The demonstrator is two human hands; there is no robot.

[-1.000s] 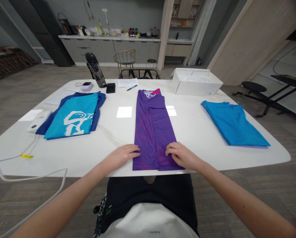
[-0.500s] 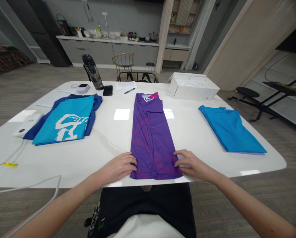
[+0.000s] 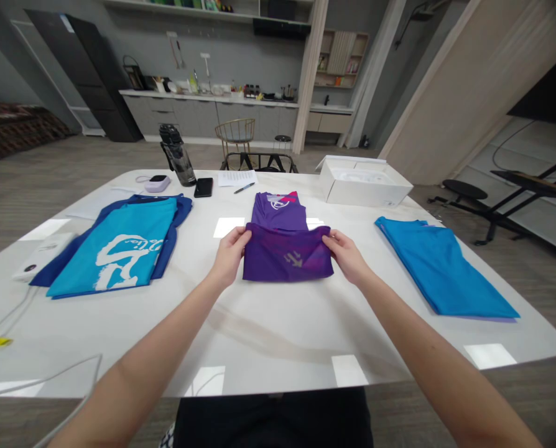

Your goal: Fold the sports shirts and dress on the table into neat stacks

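A purple shirt (image 3: 282, 255) lies at the middle of the white table, its lower half doubled over toward the collar. The collar end, with a white print and a pink patch, shows beyond the fold. My left hand (image 3: 232, 252) pinches the left corner of the turned-up hem. At the opposite corner, my right hand (image 3: 346, 252) grips the same hem between thumb and fingers. The hem is stretched between both hands, slightly above the layer beneath. A small pale print is visible on the upper flap.
Blue shirts (image 3: 119, 249) with white lettering lie left, beside a white power strip (image 3: 45, 255) and cable. Another folded blue shirt (image 3: 446, 267) lies right. Behind are a dark bottle (image 3: 178, 158), a phone (image 3: 204, 187), a pen (image 3: 244, 188) and a white box (image 3: 364, 183).
Both hands have moved away from my body, carrying the hem of the purple shirt up and over toward the collar. The shirt is now doubled, and the view has tilted up slightly.
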